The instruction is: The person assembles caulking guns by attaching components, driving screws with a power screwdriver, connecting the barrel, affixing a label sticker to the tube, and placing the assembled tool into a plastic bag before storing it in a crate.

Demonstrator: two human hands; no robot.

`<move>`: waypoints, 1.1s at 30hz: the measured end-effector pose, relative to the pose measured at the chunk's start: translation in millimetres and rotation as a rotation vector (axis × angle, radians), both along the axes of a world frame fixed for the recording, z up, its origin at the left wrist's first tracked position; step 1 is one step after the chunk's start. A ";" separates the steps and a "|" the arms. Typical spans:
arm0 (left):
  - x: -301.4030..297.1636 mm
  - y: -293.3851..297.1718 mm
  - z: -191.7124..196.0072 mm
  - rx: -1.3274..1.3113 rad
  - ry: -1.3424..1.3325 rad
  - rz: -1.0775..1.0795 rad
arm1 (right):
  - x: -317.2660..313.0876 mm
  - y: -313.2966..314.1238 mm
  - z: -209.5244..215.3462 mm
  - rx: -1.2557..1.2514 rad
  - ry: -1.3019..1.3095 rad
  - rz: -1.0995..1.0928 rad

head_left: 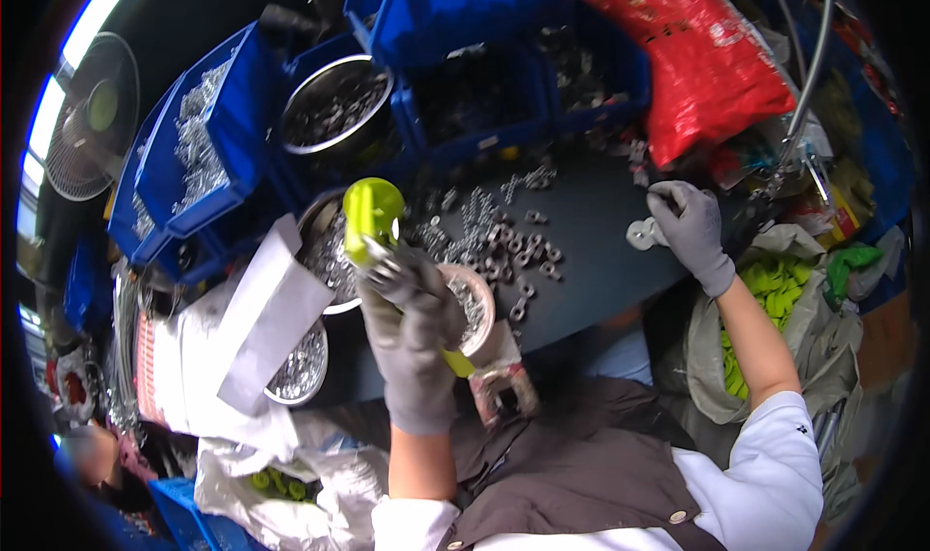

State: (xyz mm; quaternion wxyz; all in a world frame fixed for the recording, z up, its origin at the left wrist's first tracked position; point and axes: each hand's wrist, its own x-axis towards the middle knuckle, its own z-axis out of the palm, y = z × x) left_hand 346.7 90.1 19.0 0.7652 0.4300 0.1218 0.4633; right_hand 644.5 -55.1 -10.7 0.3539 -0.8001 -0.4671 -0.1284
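Observation:
My left hand (412, 333), in a grey glove, is raised over the near left of the dark table. It grips a lime-green plastic part (373, 207) with a round cup-like end. Shiny metal (387, 268) shows at the fingers, its shape blurred. My right hand (696, 233), also gloved in grey, is over the table's right side with curled fingers. Beside its thumb are white round flat pieces (641, 233); whether they are held cannot be seen. Small metal links (518, 251) and screws (475, 217) lie loose between the hands.
Blue bins (475, 115) of metal parts line the back. Metal bowls (339, 105) and a pink-rimmed bowl (484, 294) hold small hardware. A red bag (697, 66) lies at far right. Lime-green parts (775, 294) fill a sack beside my right arm. White cardboard (266, 309) leans at left.

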 end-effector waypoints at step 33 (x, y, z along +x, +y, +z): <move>53.3 -36.7 -4.6 0.132 0.517 -0.636 | -123.6 -3.1 -10.8 0.817 1.507 0.442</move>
